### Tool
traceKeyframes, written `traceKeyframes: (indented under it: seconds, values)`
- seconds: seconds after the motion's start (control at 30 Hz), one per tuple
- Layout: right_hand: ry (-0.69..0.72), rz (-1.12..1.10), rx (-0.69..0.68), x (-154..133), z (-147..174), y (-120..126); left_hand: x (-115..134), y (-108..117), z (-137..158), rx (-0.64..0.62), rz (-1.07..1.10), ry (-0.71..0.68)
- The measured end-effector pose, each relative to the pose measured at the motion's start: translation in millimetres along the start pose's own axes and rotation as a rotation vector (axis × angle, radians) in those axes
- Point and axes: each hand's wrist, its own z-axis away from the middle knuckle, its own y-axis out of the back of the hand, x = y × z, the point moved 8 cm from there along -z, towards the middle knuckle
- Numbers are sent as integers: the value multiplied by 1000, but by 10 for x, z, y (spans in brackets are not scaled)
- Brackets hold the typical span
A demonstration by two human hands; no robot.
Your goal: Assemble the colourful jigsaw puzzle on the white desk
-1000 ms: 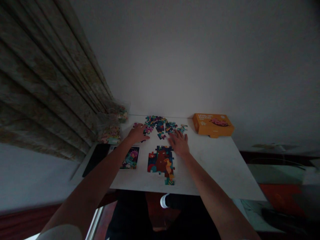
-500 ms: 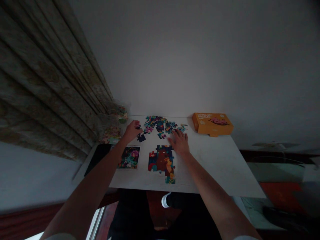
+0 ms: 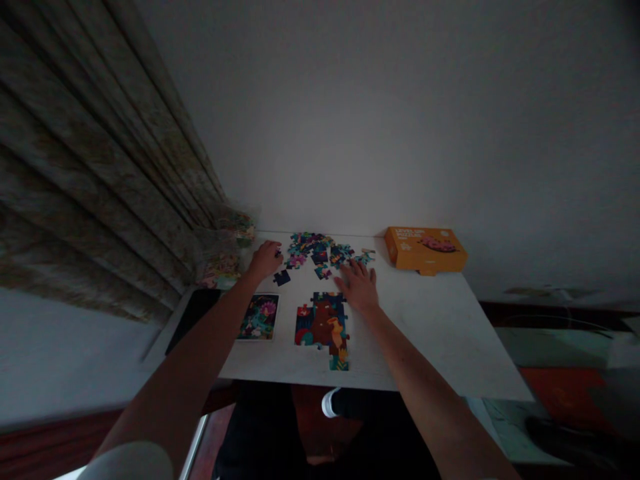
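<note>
Left hand: the left hand (image 3: 265,259) sits left of centre in the frame, at the left edge of the loose pieces; fingers curled, and whether the grip holds a piece I cannot tell in the dim light.
Right hand: the right hand (image 3: 359,285) lies flat on the tabletop (image 3: 435,333), fingers spread, grip released, fingertips touching the lower right edge of the loose pieces.
Loose pieces: a pile of loose puzzle pieces (image 3: 320,250) lies at the far side of the tabletop, between the 2 hands.
Single piece: 1 dark puzzle piece (image 3: 281,277) lies apart, just below the left hand.
Assembled part: the assembled puzzle section (image 3: 323,327) lies at centre frame, just left of the right wrist.
Reference card: a picture card (image 3: 259,316) lies left of the assembled section.
Box: an orange box (image 3: 425,249) stands at the far right corner.
Curtain: a curtain (image 3: 100,173) fills the upper left of the frame.
</note>
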Motion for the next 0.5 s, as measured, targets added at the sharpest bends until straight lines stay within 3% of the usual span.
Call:
traceKeyframes:
  seconds: [0.17, 0.3, 0.5]
  values:
    - [-76, -2, 27, 54, -8, 14, 38, -101, 193, -197, -117, -52]
    - [-86, -13, 51, 52, -1, 33, -20, -199, 394, -322, -206, 9]
    - [-93, -28, 75, 48, 16, 66, -41, -278, 461, -365, -163, 81]
